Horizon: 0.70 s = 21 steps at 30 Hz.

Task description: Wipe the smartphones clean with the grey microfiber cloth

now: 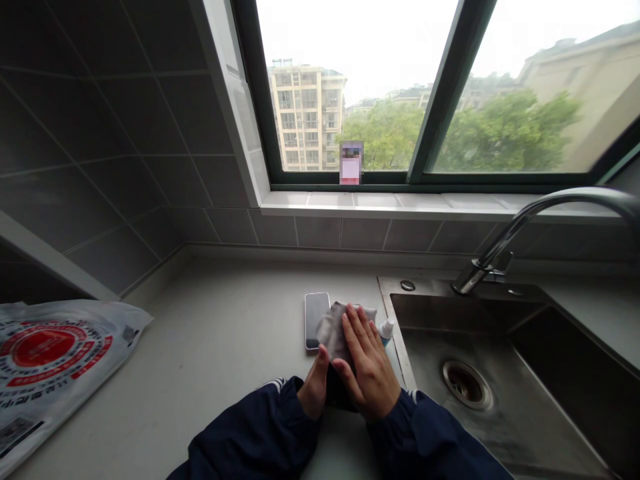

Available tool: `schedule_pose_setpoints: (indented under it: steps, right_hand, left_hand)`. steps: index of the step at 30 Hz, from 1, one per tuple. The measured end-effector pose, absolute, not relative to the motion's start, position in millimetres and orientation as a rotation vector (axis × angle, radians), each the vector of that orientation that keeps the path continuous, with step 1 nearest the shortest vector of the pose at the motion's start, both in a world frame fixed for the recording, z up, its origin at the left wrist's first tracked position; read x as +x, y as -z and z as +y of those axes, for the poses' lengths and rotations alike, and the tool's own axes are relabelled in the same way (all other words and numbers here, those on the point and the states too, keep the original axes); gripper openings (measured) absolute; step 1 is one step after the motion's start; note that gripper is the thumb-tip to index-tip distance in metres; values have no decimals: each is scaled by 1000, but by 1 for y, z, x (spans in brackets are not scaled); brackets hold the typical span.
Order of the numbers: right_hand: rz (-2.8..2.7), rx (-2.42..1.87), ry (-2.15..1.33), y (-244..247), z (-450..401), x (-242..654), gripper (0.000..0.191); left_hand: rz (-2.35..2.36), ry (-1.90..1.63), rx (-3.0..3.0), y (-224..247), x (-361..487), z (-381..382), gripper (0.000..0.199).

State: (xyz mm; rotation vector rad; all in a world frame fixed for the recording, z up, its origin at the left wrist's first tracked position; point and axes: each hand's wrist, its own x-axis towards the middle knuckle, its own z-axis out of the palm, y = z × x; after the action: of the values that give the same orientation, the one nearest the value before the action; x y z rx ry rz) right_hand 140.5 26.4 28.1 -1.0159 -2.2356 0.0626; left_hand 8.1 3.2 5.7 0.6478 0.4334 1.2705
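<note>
My right hand lies over a crumpled grey cloth, its fingers extended and pressing the cloth down. Below the cloth is a dark object, mostly covered, so its kind is unclear. My left hand grips this dark object from the left side, thumb up and the other fingers hidden. A phone with a pale rim lies on the counter just behind the cloth. Close to my right fingers, a small bottle with a white cap is partly hidden.
The steel sink with its drain is on the right, under a curved chrome faucet. A printed plastic bag lies at the left of the white counter. A tiled sill and window run along the back.
</note>
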Motion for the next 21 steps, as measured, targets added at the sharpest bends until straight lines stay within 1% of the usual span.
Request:
schedule_pose_setpoints:
  steps: [5, 11, 15, 21]
  right_hand:
    - [-2154, -1043, -55, -35, 24, 141, 67]
    - [-2097, -1031, -62, -38, 21, 141, 68]
    - [-2094, -1031, -58, -41, 23, 142, 68]
    - [-2179, -984, -58, -42, 25, 147, 67]
  left_hand:
    - [485, -1228, 730, -6, 4, -5, 56]
    - [480, -1312, 737, -12, 5, -5, 56]
    - [455, -1302, 736, -14, 3, -5, 57]
    - [634, -1321, 960, -13, 0, -12, 48]
